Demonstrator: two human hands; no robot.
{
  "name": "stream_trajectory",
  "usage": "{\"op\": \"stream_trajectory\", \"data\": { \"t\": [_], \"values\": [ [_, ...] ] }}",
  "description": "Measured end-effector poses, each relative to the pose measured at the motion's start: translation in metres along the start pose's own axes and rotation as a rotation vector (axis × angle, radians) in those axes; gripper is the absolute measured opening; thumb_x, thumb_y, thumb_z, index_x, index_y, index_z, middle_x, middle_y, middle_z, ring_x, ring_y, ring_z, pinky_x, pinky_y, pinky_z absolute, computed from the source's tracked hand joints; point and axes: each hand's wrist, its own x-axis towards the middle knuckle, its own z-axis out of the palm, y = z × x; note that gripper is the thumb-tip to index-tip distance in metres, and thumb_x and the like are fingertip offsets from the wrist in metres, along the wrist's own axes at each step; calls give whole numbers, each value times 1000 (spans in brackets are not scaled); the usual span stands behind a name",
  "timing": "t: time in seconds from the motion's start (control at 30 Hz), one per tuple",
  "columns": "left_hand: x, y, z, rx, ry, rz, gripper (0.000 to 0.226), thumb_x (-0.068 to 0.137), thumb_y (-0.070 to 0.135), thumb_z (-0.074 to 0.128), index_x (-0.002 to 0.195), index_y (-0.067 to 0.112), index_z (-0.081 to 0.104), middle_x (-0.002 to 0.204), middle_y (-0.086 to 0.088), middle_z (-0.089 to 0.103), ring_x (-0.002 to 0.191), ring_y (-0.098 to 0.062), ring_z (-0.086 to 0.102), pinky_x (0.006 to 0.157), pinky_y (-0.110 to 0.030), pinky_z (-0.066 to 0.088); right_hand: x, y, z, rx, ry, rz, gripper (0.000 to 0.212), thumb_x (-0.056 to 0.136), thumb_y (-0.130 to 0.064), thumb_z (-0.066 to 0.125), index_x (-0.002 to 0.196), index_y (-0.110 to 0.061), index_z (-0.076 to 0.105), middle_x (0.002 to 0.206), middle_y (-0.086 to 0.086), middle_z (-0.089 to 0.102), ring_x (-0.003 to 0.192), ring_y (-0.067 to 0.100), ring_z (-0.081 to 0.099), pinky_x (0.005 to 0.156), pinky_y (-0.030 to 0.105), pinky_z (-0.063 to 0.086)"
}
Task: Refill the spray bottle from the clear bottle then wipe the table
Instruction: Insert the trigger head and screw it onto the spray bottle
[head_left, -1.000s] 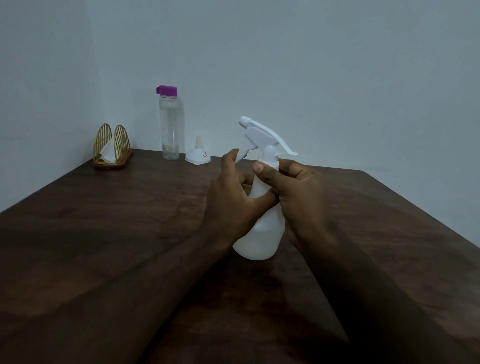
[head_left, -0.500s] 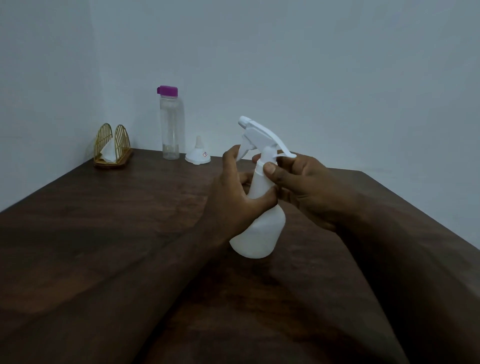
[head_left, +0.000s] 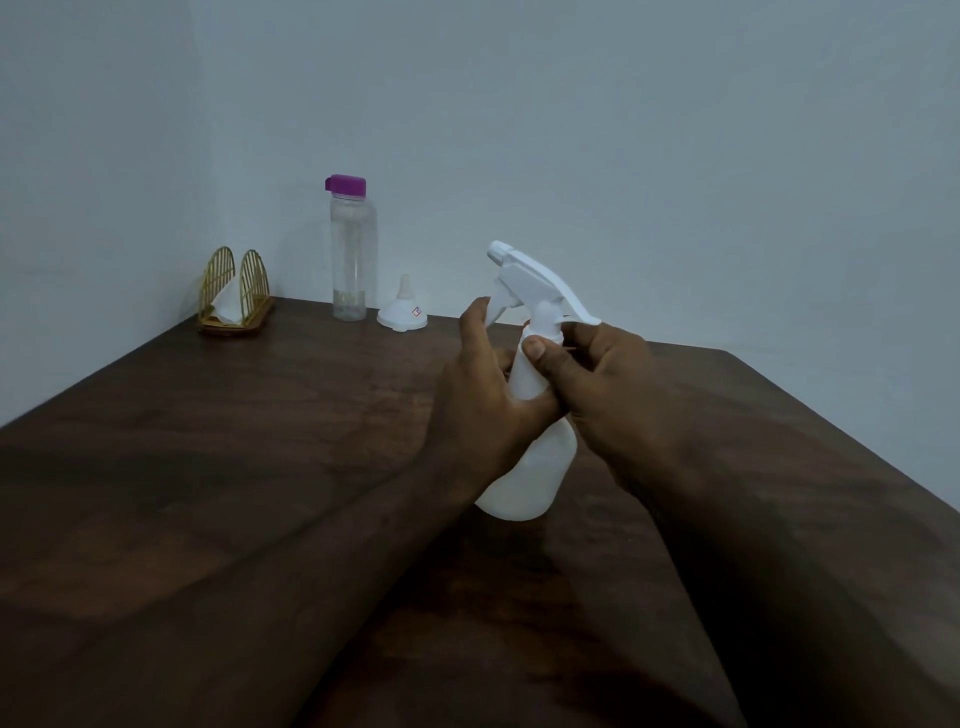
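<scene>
The task is only at its start — the left hand (head_left: 480, 395) grips the spray bottle (head_left: 524, 467) at the table's (head_left: 208, 467) middle, the right hand (head_left: 592, 384) pinches its collar, head not yet off — while the clear bottle (head_left: 349, 260) stands capped at the far left, nothing wiped.

White spray bottle (head_left: 530, 467); purple-capped clear bottle (head_left: 349, 249); dark wood-grain table (head_left: 208, 467).

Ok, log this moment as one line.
left hand: grips spray bottle | right hand: pinches its collar | clear bottle: capped, far edge | refill: not started
</scene>
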Motion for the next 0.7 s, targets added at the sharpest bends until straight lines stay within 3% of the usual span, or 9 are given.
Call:
{"op": "stream_trajectory", "data": {
  "t": [0.2, 0.27, 0.33, 0.43, 0.57, 0.7],
  "values": [
    [3, 1, 0, -5, -1, -17, 90, 72, 41, 63, 146, 11, 22, 64, 7, 65, 65, -8, 65, 58, -26, 51, -1, -5, 13, -131, 140, 3, 22, 92, -29, 64, 104, -11, 71, 94, 3, 73, 88, 18, 69, 83, 44, 57],
    [4, -2, -1, -23, -24, -14, 89, 76, 35, 72, 146, 11, 22, 64, 6, 65, 63, -6, 65, 56, -20, 49, -3, -4, 11, -120, 122, 0, 21, 93, -31, 63, 103, -13, 69, 95, 2, 72, 90, 16, 69, 85, 44, 57],
    [4, -3, -3, -25, -51, -9, 94, 75, 29, 78, 147, 12, 20, 66, 6, 68, 65, -4, 66, 58, -17, 50, -2, -1, 5, -44, 42, 20, 20, 92, -34, 64, 103, -17, 68, 97, 2, 73, 92, 16, 70, 87, 45, 57],
    [4, -4, -5, -30, -89, -15, 99, 74, 26, 79, 148, 14, 15, 70, 2, 70, 68, -5, 67, 66, -26, 56, 6, 4, -10, 144, -174, 34, 24, 92, -31, 64, 111, -16, 68, 103, 8, 74, 99, 23, 71, 91, 45, 56],
    [6, -3, -6, -65, -124, -36, 95, 76, 27, 78, 148, 17, 16, 79, 1, 73, 76, -7, 70, 74, -34, 58, 18, -1, -22, 162, -379, 64, 29, 89, -33, 59, 114, -18, 67, 107, 9, 73, 98, 18, 70, 86, 31, 56],
    [7, -2, -7, -58, -132, -45, 94, 77, 28, 77, 147, 19, 15, 84, 2, 73, 78, -5, 70, 73, -28, 57, 24, -2, -26, 183, -479, 102, 38, 92, -39, 58, 123, -19, 62, 107, 5, 72, 100, 16, 68, 91, 34, 53]
  ]
}}
